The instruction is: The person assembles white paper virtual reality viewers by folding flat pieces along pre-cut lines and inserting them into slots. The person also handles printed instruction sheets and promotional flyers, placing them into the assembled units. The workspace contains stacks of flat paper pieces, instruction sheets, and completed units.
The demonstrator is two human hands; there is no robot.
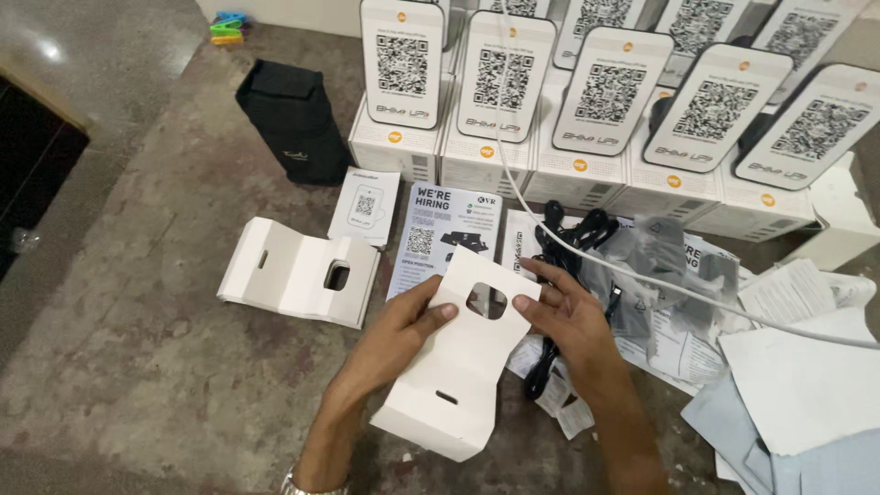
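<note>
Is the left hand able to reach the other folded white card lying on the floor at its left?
Probably yes: the folded card lies near the left hand over bare floor, but that hand now holds another card.

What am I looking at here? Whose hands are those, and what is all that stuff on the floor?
There is no machine here, just a person. A camera on their head looks down, so you see their own two hands. The left hand and right hand both hold a white folded cardboard insert with a cut-out hole. A matching cardboard piece lies to the left on the stone surface. Behind stand rows of white stands with square code patterns on white boxes. Nearby are a black pouch, printed leaflets, black cables, a white cable and loose papers.
</note>
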